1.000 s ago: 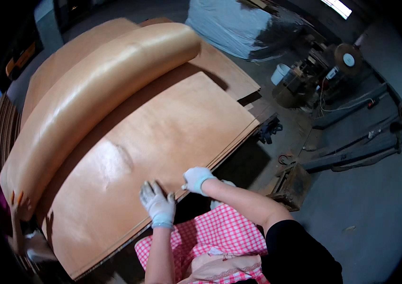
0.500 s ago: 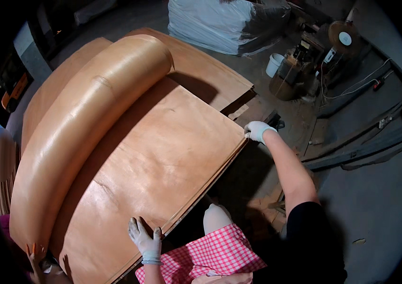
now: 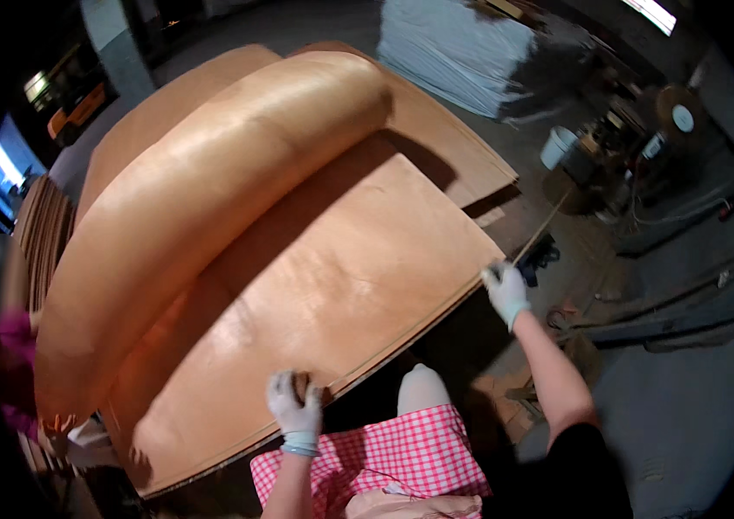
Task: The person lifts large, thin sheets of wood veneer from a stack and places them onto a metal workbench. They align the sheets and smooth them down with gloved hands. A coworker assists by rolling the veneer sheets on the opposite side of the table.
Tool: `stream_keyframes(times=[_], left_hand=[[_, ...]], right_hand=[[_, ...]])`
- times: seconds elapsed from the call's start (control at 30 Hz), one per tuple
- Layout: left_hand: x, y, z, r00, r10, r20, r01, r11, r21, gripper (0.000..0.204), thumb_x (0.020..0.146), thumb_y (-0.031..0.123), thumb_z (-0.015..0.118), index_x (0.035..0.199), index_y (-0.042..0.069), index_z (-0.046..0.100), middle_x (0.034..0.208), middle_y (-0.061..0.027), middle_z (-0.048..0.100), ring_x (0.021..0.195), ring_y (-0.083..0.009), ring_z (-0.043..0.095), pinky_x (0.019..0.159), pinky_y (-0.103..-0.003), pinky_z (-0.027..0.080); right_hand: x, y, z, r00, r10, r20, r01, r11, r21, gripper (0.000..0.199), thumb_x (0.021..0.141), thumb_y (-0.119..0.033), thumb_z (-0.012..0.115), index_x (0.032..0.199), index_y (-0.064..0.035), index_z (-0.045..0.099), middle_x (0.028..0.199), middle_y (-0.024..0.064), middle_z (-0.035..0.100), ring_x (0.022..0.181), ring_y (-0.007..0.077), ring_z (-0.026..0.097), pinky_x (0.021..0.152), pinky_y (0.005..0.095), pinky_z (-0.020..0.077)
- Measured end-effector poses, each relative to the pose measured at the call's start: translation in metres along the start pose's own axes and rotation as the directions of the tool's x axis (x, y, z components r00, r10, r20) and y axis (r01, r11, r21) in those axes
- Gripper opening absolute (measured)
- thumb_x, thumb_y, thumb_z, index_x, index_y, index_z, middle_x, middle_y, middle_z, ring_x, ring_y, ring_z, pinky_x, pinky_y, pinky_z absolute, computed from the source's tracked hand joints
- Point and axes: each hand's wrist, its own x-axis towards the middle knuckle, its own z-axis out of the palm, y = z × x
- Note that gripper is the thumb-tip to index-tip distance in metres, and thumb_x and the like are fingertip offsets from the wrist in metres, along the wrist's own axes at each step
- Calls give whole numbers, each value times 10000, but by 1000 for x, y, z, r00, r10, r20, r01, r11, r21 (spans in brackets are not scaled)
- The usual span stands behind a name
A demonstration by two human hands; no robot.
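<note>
A wide sheet of wood veneer (image 3: pixel 367 251) lies on a stack in front of me. Behind its uncovered part, a large curled veneer sheet (image 3: pixel 211 182) arches from lower left to far middle. My left hand (image 3: pixel 295 411), in a pale glove, is at the near edge of the flat sheet, its thumb and fingers apart; a brown patch shows between them. At the sheet's right corner, my gloved right hand (image 3: pixel 507 290) is closed, slightly blurred. A thin wooden strip (image 3: pixel 542 229) sticks out from it toward the far right.
A co-worker's hand (image 3: pixel 57 424) is at the curl's lower left end, below a purple sleeve (image 3: pixel 14 337). More veneer (image 3: pixel 462 151) lies beyond. Farther off are a plastic-covered stack (image 3: pixel 458 56), a white bucket (image 3: pixel 558 148) and a machine with a round disc (image 3: pixel 681 114).
The view has shifted, moving the stack rightward in the picture. My left hand's fingers have drawn in. A thin strip now shows at my right hand, which was gripping the sheet's corner.
</note>
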Motion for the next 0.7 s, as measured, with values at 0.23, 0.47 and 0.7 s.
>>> stream_keyframes(times=[0.23,0.47,0.7], left_hand=[[-28,89,-26,971,235,41,-204,909,-364,287,713,187,770,939,47,664,892,-128,637,791,-290,624,707,-360,509],[-71,53,-91,995,-37,89,89,719,-689,134,738,120,703,822,20,675,820,-102,611,761,-224,593,691,-313,476],[-95,-37,-142,856,-516,10,204,322,-925,67,835,-29,641,803,20,609,804,-29,625,734,-93,561,693,-240,473]], right_hand=[[-180,-148,68,768,-369,524,40,843,536,140,874,-115,634,957,-3,616,1123,153,607,993,246,592,891,343,466],[-263,-205,112,638,-522,566,65,769,636,127,868,-69,630,981,-12,625,1305,179,535,1157,263,554,983,355,431],[-257,-250,132,575,-482,661,489,850,195,142,884,-100,616,975,-6,672,904,136,659,867,221,641,798,331,505]])
